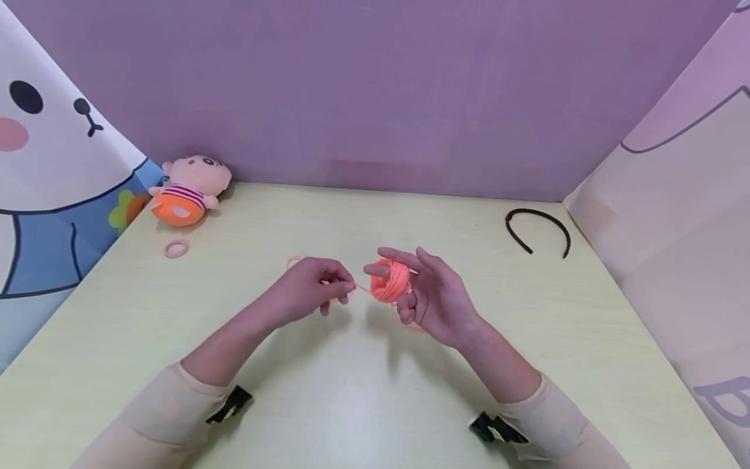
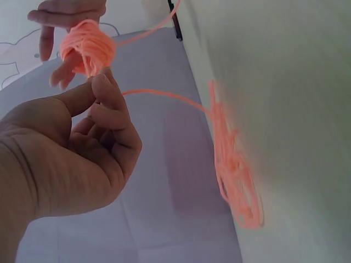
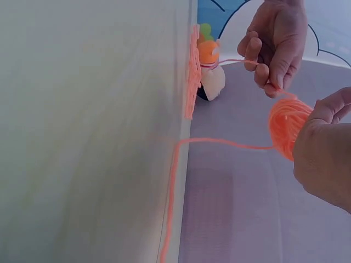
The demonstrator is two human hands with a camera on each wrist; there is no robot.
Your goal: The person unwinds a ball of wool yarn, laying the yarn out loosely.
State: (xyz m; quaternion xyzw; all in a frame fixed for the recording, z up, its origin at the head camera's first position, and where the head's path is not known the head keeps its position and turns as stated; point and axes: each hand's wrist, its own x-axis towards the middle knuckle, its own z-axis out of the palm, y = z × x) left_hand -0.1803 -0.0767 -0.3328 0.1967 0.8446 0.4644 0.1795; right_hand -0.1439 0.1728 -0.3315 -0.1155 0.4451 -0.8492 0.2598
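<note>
Coral yarn is wound into a thick bundle (image 1: 390,281) on extended fingers of my right hand (image 1: 436,299). One straight fingertip pokes out through the loops, another lies above them, and lower fingers are bent toward the palm. From the left, my left hand (image 1: 310,286) pinches a yarn strand between thumb and fingertips, close beside the bundle in the left wrist view. That strand runs to a loose heap of yarn (image 2: 233,164) on the table, mostly hidden behind the left hand in the head view. Another strand (image 3: 230,142) trails from the bundle down to the table.
At the back left of the table (image 1: 351,404) lies a plush doll (image 1: 190,189) in orange shorts. A pink ring (image 1: 176,248) is in front of it. A dark headband (image 1: 539,228) lies at the back right. Purple cloth (image 1: 375,98) rises behind the table.
</note>
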